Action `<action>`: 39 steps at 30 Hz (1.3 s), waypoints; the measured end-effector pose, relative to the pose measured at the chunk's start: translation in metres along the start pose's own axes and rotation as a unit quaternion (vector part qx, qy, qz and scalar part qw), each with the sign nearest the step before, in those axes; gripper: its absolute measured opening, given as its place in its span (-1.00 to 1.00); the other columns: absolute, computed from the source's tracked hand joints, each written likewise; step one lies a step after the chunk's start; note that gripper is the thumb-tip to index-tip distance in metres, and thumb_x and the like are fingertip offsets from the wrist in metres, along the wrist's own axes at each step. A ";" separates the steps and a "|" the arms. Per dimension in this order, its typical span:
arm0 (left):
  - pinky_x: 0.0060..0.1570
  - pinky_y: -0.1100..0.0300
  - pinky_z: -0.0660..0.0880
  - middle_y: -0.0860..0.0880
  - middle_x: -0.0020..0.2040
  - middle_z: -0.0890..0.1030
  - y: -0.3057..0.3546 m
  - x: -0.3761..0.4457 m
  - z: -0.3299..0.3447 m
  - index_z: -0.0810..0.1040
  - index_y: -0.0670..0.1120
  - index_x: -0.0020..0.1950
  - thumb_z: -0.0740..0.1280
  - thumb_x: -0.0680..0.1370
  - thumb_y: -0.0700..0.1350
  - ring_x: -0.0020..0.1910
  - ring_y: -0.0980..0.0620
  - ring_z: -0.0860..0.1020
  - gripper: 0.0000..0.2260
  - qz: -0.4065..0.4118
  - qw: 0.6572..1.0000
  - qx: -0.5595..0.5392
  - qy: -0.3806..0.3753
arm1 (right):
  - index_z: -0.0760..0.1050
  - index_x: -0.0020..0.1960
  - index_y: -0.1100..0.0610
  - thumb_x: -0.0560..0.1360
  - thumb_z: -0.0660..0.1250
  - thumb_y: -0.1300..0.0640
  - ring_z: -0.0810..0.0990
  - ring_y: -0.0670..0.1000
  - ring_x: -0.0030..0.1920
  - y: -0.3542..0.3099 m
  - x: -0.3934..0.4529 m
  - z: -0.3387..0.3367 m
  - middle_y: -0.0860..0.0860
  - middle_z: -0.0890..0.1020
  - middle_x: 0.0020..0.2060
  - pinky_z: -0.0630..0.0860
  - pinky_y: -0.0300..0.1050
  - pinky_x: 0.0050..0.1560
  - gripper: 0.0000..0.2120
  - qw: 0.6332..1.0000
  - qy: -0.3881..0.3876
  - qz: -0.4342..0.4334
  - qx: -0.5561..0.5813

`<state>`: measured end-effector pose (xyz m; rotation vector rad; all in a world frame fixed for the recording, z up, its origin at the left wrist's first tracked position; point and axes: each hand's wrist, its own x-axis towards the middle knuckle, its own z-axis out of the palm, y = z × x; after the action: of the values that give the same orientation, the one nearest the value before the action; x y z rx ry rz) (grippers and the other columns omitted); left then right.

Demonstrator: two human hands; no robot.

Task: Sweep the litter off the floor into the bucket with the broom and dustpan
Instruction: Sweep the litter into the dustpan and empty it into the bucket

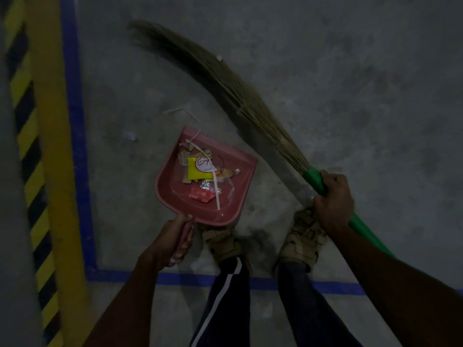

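My left hand [175, 240] grips the handle of a pink dustpan [172, 194] held over the grey floor in front of my feet. Litter lies in the pan: a yellow sachet [199, 167], a red wrapper [201, 195], white strips and brown scraps. A white string [183, 111] trails past the pan's far edge. My right hand [333, 200] grips the green handle [314, 180] of a grass broom [213, 68]. Its bristles stretch up and to the left, beyond the pan. No bucket is in view.
A small pale scrap [130, 136] lies on the floor left of the pan. Blue floor tape [77, 146] runs up the left and across below my feet [302, 239]. A yellow line and black-yellow hazard stripes [27, 159] run along the far left.
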<state>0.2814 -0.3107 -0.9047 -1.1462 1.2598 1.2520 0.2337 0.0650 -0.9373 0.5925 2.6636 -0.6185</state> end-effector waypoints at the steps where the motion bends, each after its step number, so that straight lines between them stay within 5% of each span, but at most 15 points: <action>1: -0.54 0.39 0.13 -0.10 -0.52 0.26 -0.006 -0.001 -0.005 0.35 -0.14 -0.41 0.18 0.60 0.24 -0.65 0.06 0.16 -0.46 -0.004 1.000 -0.002 0.003 | 0.49 0.35 0.11 0.28 0.23 0.18 0.52 0.20 -0.06 -0.008 0.000 0.003 0.13 0.48 0.00 0.50 0.04 -0.20 -0.39 1.000 -0.004 -0.011 0.000; 13: -0.53 0.40 0.11 -0.08 -0.49 0.28 -0.046 -0.005 -0.042 0.37 -0.09 -0.39 0.16 0.58 0.26 -0.67 0.06 0.16 -0.48 -0.026 0.989 -0.126 0.073 | 0.48 0.32 0.02 0.36 0.31 0.26 0.50 0.18 -0.02 -0.096 0.005 0.052 0.12 0.45 0.03 0.50 0.09 -0.07 -0.47 0.997 -0.030 -0.064 -0.034; 25: -0.56 0.38 0.14 -0.07 -0.48 0.25 -0.049 0.002 -0.058 0.32 -0.09 -0.35 0.09 0.59 0.26 -0.66 0.03 0.17 -0.50 0.002 0.977 -0.208 0.037 | 0.45 0.36 0.03 0.36 0.36 0.28 0.45 0.23 0.06 -0.107 0.010 0.062 0.14 0.44 0.05 0.39 0.18 0.02 -0.42 0.979 -0.091 -0.117 -0.137; 39: -0.53 0.37 0.13 -0.07 -0.46 0.26 -0.053 0.014 -0.102 0.38 -0.11 -0.31 0.12 0.57 0.27 -0.65 0.04 0.18 -0.51 0.000 0.983 -0.182 0.023 | 0.54 0.28 0.06 0.27 0.43 0.32 0.44 0.24 0.10 -0.121 0.013 0.062 0.15 0.50 0.11 0.30 0.14 0.06 -0.42 0.946 -0.083 -0.237 -0.204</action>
<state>0.3309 -0.4139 -0.9238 -1.4412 1.0892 1.5049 0.1808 -0.0599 -0.9540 -0.2149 2.6593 -0.2002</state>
